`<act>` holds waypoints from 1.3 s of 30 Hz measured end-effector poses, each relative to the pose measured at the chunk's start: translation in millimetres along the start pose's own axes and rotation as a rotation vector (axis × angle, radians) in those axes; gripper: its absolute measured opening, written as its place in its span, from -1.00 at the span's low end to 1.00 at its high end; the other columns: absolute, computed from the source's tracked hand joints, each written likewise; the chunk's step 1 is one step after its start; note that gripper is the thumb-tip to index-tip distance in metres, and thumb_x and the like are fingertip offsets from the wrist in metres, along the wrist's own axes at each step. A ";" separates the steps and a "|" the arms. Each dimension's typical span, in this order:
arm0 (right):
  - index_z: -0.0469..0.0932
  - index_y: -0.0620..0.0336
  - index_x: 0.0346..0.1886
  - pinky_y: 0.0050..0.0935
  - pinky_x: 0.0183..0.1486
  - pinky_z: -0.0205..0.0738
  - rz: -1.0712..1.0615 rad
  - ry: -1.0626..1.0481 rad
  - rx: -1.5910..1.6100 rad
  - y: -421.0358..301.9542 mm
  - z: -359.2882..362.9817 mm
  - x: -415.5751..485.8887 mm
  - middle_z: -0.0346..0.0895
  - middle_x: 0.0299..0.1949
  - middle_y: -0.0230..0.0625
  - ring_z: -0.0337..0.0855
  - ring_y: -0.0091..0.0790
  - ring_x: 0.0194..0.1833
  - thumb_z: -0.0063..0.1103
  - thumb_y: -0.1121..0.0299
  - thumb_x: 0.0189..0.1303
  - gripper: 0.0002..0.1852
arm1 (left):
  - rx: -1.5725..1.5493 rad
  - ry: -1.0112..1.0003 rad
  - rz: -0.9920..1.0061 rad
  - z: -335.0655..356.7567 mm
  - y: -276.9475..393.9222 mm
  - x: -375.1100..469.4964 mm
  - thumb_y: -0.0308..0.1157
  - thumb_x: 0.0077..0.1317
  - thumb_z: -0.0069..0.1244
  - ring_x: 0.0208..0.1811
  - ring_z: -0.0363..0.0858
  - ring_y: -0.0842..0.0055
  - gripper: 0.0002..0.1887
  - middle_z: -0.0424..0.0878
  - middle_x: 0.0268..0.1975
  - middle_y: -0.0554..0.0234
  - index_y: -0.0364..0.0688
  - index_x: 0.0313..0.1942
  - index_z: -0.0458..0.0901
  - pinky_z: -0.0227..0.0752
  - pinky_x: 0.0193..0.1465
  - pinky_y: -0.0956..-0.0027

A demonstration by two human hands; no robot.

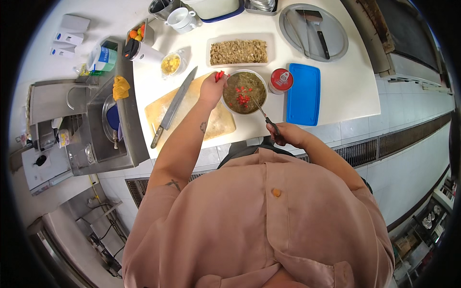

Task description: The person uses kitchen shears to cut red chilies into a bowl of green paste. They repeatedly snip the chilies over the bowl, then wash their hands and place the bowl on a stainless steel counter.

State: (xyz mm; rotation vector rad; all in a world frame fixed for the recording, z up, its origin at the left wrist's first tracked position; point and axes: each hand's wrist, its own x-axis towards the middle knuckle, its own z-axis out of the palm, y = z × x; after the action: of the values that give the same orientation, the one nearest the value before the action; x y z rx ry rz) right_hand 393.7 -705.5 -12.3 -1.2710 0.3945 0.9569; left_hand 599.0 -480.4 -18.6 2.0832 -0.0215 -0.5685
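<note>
A white bowl [267,94] holds a thick brownish-green mixture [239,81] with chopped red pieces [243,99] scattered on top. At its left rim, my left hand [212,88] pinches bright red pieces [219,75], perhaps of pepper. My right hand [288,134], at the table's front edge, grips a black-handled metal utensil [265,114]; its thin end reaches into the mixture, and I cannot tell its exact kind. Under my left forearm lies a wooden cutting board [221,122]. A large chef's knife [176,104] rests across the board's left part.
Behind the bowl sits a plastic tub of chopped brown food [238,52]. To the right are a red-topped can [281,81], a blue lid [303,95] and a round metal tray [340,43] with a spatula [318,34]. A yellow-filled cup [171,64] and a white tumbler [147,53] stand left.
</note>
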 end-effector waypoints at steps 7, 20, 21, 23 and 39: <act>0.48 0.10 -0.51 -0.49 -0.47 0.25 0.027 -0.018 0.005 2.4 -0.1 -9.1 0.37 -0.60 -0.43 0.38 -0.48 -0.54 0.10 -0.42 0.15 -0.33 | -0.028 -0.167 0.020 3.4 -9.7 -31.7 -0.26 0.43 0.00 -0.41 0.43 0.65 -0.79 0.56 -0.45 0.38 -0.24 -0.24 0.59 0.33 -0.29 0.47; 0.47 0.09 -0.51 -0.53 -0.46 0.24 -0.038 -0.002 0.014 -9.4 16.1 1.9 0.37 -0.58 -0.45 0.37 -0.53 -0.53 0.04 -0.43 0.18 -0.33 | 0.136 -0.271 -0.066 27.6 20.5 -55.2 -0.26 0.38 0.04 -0.38 0.54 0.53 -0.75 0.64 -0.42 0.26 -0.30 -0.24 0.61 0.38 -0.23 0.40; 0.47 0.09 -0.51 -0.52 -0.46 0.24 -0.038 -0.001 0.015 -10.5 16.7 3.6 0.37 -0.58 -0.46 0.37 -0.53 -0.53 0.03 -0.43 0.18 -0.32 | 0.133 -0.252 -0.086 31.5 21.3 -55.8 -0.26 0.38 0.04 -0.38 0.54 0.53 -0.75 0.64 -0.42 0.25 -0.30 -0.23 0.62 0.38 -0.23 0.39; 0.46 0.09 -0.52 -0.52 -0.46 0.24 -0.036 0.002 0.031 -10.7 18.1 5.1 0.37 -0.59 -0.46 0.37 -0.53 -0.53 0.02 -0.44 0.18 -0.32 | 0.126 -0.233 -0.063 38.2 22.6 -58.9 -0.25 0.38 0.04 -0.36 0.55 0.51 -0.74 0.65 -0.41 0.24 -0.31 -0.21 0.62 0.39 -0.20 0.38; 0.43 0.11 -0.54 -0.56 -0.55 0.15 -0.021 0.047 0.143 -10.0 15.4 5.5 0.32 -0.59 -0.45 0.29 -0.56 -0.59 0.13 -0.34 0.20 -0.36 | 0.156 -0.248 -0.058 46.7 24.6 -59.1 -0.23 0.37 0.04 -0.35 0.58 0.47 -0.73 0.68 -0.38 0.19 -0.32 -0.26 0.62 0.42 -0.19 0.36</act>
State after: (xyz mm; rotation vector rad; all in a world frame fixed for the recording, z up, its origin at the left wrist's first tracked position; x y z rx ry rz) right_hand 400.9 -689.1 -5.5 -1.1673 0.4773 0.8667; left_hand 532.6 -517.5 3.2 2.1561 -0.1529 -0.8825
